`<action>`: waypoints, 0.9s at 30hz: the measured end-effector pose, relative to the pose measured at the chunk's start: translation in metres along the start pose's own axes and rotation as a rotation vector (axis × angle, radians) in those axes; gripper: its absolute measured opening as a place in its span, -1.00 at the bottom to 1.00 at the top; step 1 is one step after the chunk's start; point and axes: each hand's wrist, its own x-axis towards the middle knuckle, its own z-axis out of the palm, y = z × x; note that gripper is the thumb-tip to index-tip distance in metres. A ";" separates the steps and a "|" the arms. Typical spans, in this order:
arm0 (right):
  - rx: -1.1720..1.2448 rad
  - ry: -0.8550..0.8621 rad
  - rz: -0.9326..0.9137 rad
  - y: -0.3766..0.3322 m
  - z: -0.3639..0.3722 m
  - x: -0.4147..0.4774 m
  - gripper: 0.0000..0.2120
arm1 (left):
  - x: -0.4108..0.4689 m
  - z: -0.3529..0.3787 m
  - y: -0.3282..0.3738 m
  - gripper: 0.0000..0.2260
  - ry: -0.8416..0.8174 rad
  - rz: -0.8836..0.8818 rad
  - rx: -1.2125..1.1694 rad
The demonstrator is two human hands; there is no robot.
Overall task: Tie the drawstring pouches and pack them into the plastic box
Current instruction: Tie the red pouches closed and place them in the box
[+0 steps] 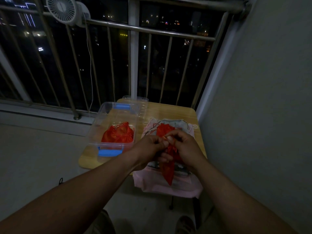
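A red drawstring pouch hangs above the table's near right part, its body pointing down toward me. My left hand and my right hand both pinch its red cord at the gathered neck, fingertips close together. A clear plastic box with blue latches stands on the left of the small wooden table. Red tied pouches lie inside it. Behind my hands another red pouch rests on a pile of pink and grey pouches.
The box's clear lid leans at the table's back edge. A metal railing and dark window stand behind, with a white fan clipped high left. A grey wall closes the right side. My feet are under the table.
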 end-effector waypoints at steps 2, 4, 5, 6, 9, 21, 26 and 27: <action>0.020 0.015 0.021 0.000 0.002 -0.001 -0.89 | 0.000 0.001 -0.003 -0.69 0.005 0.013 0.016; 0.063 0.017 0.062 -0.001 0.003 -0.003 -0.89 | -0.001 0.002 -0.004 -0.69 0.005 0.035 0.031; 0.082 0.016 0.078 -0.001 0.004 -0.004 -0.89 | -0.001 0.002 -0.004 -0.72 0.001 0.048 0.044; 0.095 0.020 0.087 -0.001 0.005 -0.004 -0.89 | -0.001 0.002 -0.004 -0.75 -0.003 0.060 0.062; 0.113 0.045 0.089 0.000 0.006 -0.003 -0.88 | 0.000 0.002 -0.003 -0.84 -0.015 0.086 0.090; 0.269 0.064 0.190 0.011 0.006 -0.003 -0.80 | -0.005 0.006 -0.008 -0.81 -0.014 0.104 0.056; 0.420 0.162 0.282 0.009 0.012 -0.002 -0.78 | -0.006 0.010 -0.007 -0.77 0.011 0.117 0.024; 0.434 0.177 0.301 0.008 0.014 -0.001 -0.79 | -0.006 0.010 -0.007 -0.76 0.022 0.122 0.003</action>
